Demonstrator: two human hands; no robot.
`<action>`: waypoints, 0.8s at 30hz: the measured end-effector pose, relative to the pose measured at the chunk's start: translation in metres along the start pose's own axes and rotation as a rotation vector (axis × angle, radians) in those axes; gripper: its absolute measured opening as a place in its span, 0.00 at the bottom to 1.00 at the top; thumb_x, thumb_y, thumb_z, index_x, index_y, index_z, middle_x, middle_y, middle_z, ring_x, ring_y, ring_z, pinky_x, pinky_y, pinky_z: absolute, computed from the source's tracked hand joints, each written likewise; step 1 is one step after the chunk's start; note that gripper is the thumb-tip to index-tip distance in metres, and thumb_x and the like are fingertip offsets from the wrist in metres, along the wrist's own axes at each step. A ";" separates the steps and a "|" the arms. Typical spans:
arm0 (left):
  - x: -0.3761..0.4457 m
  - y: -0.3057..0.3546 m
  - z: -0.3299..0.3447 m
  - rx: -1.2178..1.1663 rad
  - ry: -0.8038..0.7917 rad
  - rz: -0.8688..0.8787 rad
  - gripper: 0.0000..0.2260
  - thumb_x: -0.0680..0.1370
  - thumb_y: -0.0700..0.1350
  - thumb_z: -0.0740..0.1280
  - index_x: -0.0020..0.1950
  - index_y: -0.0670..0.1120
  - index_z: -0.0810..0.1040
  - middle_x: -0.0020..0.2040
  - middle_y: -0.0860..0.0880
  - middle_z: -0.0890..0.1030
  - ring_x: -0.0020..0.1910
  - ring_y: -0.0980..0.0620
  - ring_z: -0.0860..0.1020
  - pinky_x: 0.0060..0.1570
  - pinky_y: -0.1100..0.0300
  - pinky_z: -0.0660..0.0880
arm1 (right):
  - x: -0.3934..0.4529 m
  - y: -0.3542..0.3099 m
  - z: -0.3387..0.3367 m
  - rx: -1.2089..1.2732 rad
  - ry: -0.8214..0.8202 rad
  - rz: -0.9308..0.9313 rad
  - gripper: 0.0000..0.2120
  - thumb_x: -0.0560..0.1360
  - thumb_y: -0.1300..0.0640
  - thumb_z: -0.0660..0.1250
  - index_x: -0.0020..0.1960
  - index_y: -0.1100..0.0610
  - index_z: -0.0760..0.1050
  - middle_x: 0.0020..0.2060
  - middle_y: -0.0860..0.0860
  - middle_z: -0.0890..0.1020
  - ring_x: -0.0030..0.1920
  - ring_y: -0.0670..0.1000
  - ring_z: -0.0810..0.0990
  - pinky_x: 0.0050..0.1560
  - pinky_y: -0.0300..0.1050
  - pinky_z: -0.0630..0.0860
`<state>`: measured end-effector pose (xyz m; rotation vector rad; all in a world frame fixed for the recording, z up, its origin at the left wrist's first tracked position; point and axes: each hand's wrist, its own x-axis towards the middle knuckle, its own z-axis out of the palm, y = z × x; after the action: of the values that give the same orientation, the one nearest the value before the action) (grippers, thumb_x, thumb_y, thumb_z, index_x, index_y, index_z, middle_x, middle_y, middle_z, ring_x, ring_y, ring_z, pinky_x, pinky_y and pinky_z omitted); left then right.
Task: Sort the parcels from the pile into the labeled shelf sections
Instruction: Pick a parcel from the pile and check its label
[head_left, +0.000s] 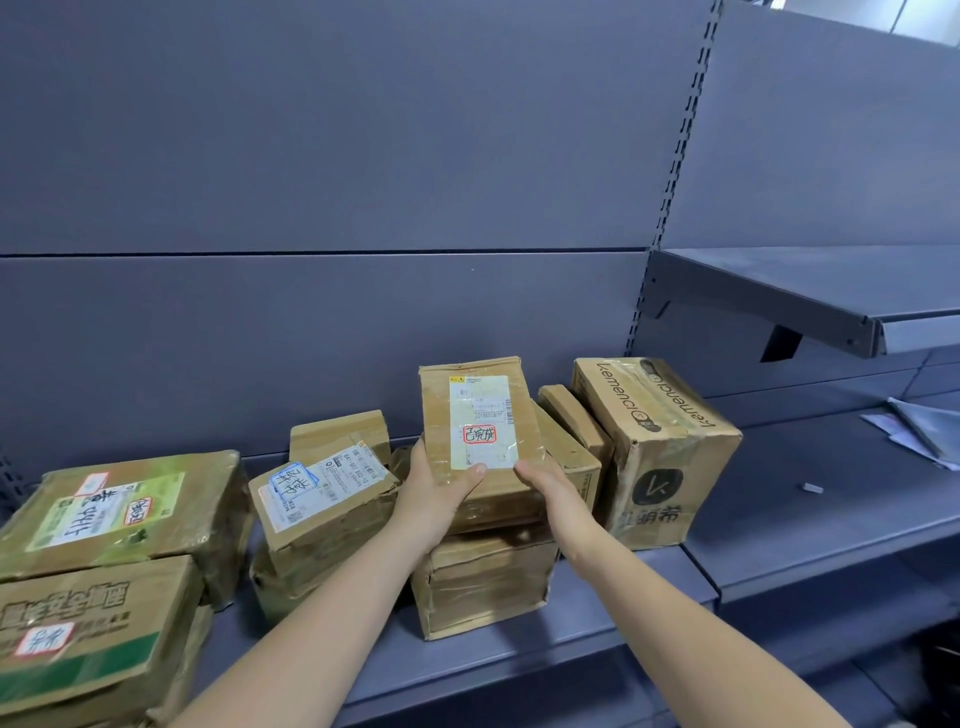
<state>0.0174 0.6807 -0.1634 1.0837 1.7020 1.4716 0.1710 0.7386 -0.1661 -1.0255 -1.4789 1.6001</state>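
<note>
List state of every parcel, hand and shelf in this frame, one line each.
held parcel: gripped by both hands, label up, above another box.
left hand: grips its left side, thumb on top.
right hand: grips its right side.
box underneath: on the shelf, closed, crumpled.
blue-sticker parcel: tilted, on top of another parcel.
logo box: taped shut, on the shelf.
green boxes: stacked.
upper right shelf: nothing visible on it.
</note>
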 end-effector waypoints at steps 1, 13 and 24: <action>0.000 0.000 0.001 -0.005 0.004 0.005 0.29 0.75 0.47 0.73 0.72 0.50 0.63 0.62 0.54 0.76 0.60 0.53 0.74 0.61 0.57 0.69 | 0.001 0.001 0.000 -0.004 0.009 0.004 0.17 0.79 0.50 0.63 0.67 0.50 0.72 0.54 0.38 0.80 0.57 0.38 0.75 0.64 0.43 0.65; 0.001 -0.002 0.002 0.014 0.003 0.034 0.29 0.74 0.46 0.73 0.72 0.48 0.64 0.63 0.53 0.76 0.59 0.54 0.74 0.58 0.58 0.69 | -0.004 0.003 0.006 -0.005 0.065 -0.003 0.16 0.79 0.48 0.62 0.66 0.46 0.72 0.59 0.41 0.79 0.59 0.40 0.74 0.58 0.41 0.67; -0.024 0.024 -0.008 0.046 0.002 0.097 0.28 0.75 0.46 0.73 0.70 0.52 0.63 0.61 0.56 0.76 0.60 0.55 0.74 0.61 0.56 0.69 | -0.022 -0.010 0.005 -0.034 0.053 -0.016 0.19 0.78 0.46 0.62 0.68 0.49 0.71 0.54 0.40 0.78 0.57 0.39 0.74 0.66 0.48 0.66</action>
<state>0.0256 0.6566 -0.1392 1.2048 1.7140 1.4996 0.1759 0.7171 -0.1546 -1.0645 -1.4795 1.5294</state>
